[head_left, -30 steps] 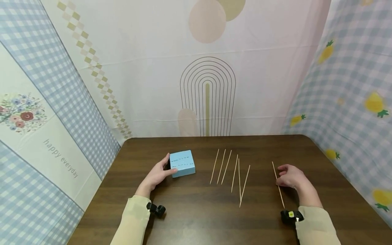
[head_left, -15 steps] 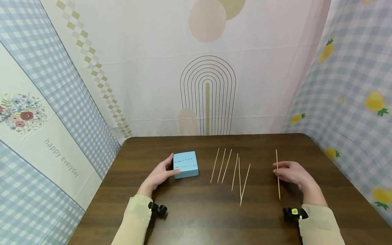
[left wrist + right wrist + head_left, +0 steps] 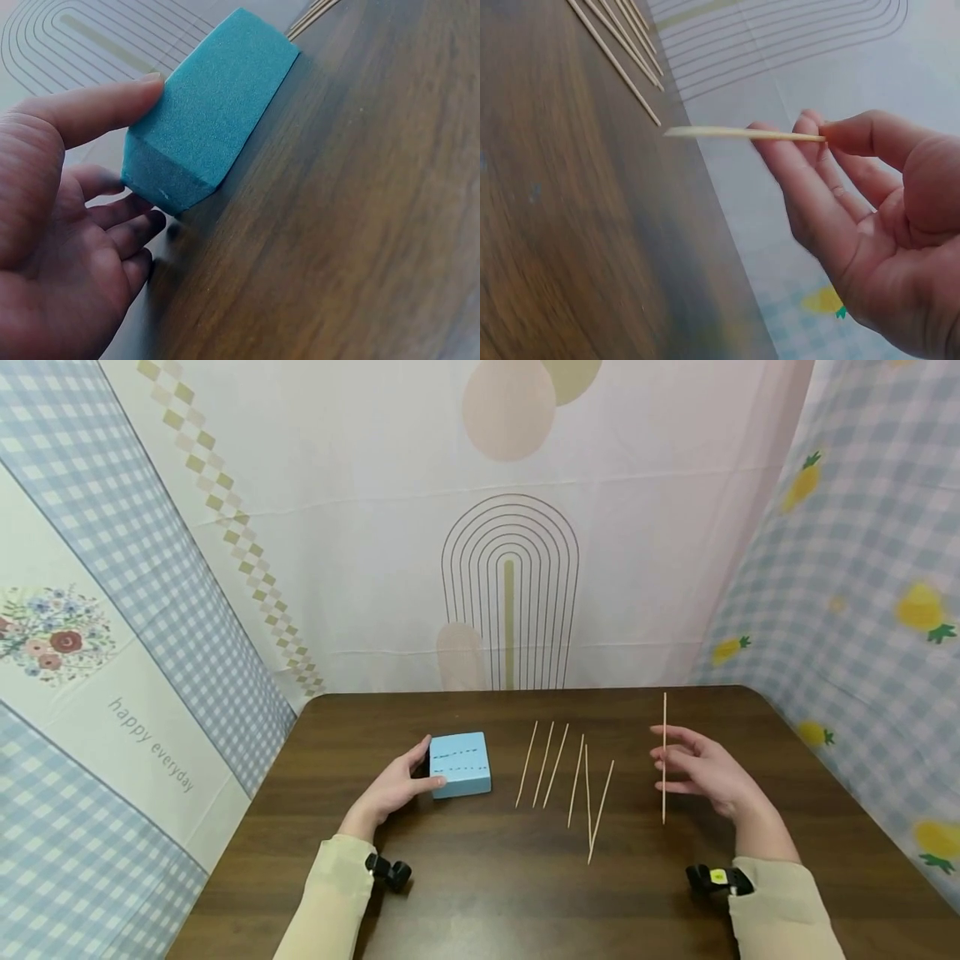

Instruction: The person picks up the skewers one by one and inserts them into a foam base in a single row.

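Observation:
My left hand (image 3: pixel 396 787) holds a light-blue foam block (image 3: pixel 459 765) by its left side, thumb at the near corner and fingers at the far one. Two rows of small dark marks run across the block's top. In the left wrist view the thumb lies along the block's (image 3: pixel 210 97) upper edge. Over the table's right part, my right hand (image 3: pixel 712 770) pinches a thin bamboo skewer (image 3: pixel 664 714) between thumb and fingers. From the right wrist that skewer (image 3: pixel 712 132) points away from the fingertips, its free end blurred.
Several more skewers (image 3: pixel 555 766) lie on the brown wooden table (image 3: pixel 495 902) between the two hands; the two nearest the right hand meet at their near ends. Patterned cloths (image 3: pixel 375 568) hang behind the table and at both sides.
The block has slid a little to the right with my left hand. My right hand has raised the skewer off the table and turned it from slanting to nearly straight up and down in the head view.

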`<state>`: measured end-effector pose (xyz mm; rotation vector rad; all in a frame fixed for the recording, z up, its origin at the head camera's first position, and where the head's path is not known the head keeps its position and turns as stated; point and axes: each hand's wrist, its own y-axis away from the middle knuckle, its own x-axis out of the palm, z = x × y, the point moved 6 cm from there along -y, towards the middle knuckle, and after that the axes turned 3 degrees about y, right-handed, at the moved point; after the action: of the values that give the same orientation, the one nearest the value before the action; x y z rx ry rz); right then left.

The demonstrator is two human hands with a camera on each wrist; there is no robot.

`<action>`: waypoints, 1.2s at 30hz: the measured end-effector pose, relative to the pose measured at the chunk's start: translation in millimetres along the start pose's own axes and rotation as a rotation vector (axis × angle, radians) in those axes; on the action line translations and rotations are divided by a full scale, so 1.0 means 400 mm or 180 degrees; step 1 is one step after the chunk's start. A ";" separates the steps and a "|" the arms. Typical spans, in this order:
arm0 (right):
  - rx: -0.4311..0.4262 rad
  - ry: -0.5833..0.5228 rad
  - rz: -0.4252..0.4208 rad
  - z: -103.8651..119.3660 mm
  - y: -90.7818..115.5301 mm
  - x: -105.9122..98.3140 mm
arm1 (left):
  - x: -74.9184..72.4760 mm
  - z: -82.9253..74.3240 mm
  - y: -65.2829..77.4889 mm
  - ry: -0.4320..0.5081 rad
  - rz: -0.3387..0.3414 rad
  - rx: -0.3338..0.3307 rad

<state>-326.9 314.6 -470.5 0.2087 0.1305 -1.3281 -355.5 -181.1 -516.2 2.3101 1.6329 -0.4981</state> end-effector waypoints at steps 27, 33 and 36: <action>-0.0454 -0.0051 -0.0040 0.101 -0.039 0.121 | 0.007 -0.010 0.009 0.0128 0.0194 0.0081; -0.0571 -0.0286 -0.0144 0.121 -0.059 0.165 | 0.005 -0.009 0.008 0.0226 0.0183 0.0128; -0.0633 -0.0414 -0.0154 0.133 -0.071 0.196 | 0.003 -0.005 0.006 0.0252 0.0181 0.0151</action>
<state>-337.1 221.7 -437.7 -0.0495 0.1573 -1.3631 -352.4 -179.9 -514.8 2.4326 1.6018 -0.4430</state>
